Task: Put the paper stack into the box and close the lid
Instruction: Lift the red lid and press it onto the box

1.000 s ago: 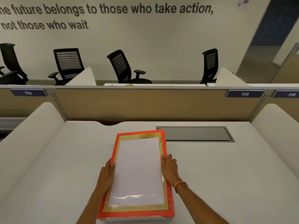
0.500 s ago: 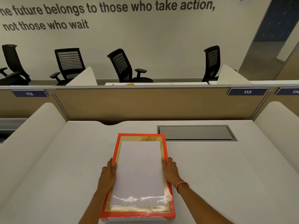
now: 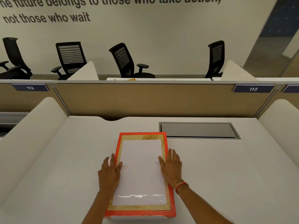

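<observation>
An orange-red box (image 3: 140, 213) with a gold-bordered lid lies shut on the white desk, close to the near edge. A white paper stack (image 3: 140, 168) rests flat on top of the lid. My left hand (image 3: 109, 173) lies along the box's left side with its fingers spread and its thumb touching the paper's left edge. My right hand (image 3: 171, 167), with an orange band at the wrist, rests on the lid's right border, thumb against the paper's right edge. Neither hand is closed around anything.
The white desk (image 3: 226, 175) has a grey cable hatch (image 3: 199, 130) just behind and to the right of the box. White side dividers (image 3: 32, 135) flank it and a tan partition (image 3: 145, 99) closes the back. Black office chairs stand beyond.
Both hands have loosened from the paper's sides, and their fingers are now spread flat. The paper stack and box stay where they were.
</observation>
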Demonstrator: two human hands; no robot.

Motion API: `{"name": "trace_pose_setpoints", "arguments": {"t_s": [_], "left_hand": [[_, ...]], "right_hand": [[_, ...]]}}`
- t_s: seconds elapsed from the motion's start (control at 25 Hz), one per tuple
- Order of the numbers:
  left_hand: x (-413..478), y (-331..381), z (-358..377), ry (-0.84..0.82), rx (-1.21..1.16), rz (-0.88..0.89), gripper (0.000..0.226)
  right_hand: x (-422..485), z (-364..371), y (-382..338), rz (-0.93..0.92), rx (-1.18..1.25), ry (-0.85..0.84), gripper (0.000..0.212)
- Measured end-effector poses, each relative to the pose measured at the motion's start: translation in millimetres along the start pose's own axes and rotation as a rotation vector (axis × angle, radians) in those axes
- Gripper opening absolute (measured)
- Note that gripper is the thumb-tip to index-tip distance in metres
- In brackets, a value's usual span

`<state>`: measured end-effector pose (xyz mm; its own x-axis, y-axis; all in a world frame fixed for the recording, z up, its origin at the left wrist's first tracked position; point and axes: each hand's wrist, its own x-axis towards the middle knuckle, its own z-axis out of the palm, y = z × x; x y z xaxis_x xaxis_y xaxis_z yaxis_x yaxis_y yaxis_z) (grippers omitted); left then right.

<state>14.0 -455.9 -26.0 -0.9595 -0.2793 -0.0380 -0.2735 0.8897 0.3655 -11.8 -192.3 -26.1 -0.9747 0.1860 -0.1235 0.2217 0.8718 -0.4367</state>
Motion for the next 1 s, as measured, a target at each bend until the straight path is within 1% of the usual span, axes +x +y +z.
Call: {"name": "trace_pose_setpoints", "arguments": {"t_s": [0.04,0.12,0.28,0.48,0.68,1.0], "left_hand": [[1.5,2.8,-0.8,0.035,0.065,0.08,0.072],[5.2,8.2,0.9,0.044,0.118,0.222,0.079],[9.9,16.5,9.8,0.011,0.178,0.35,0.08],[10.9,17.1,20.1,-0.046,0.214,0.38,0.084],[10.2,15.2,26.5,-0.044,0.177,0.375,0.088],[13.0,14.0,33.0,-0.028,0.237,0.378,0.093]], "right_hand": [[0.3,0.6,-1.9,-0.048,-0.024,0.025,0.08],[0.9,3.2,-5.4,-0.136,-0.068,0.038,0.086],[-1.6,13.6,-3.1,-0.24,-0.123,0.0,0.096],[-2.2,20.7,1.7,-0.278,-0.129,-0.008,0.101],[-3.5,24.5,4.0,-0.278,-0.145,0.0,0.101],[-2.7,27.3,5.1,-0.255,-0.138,-0.019,0.101]]}}
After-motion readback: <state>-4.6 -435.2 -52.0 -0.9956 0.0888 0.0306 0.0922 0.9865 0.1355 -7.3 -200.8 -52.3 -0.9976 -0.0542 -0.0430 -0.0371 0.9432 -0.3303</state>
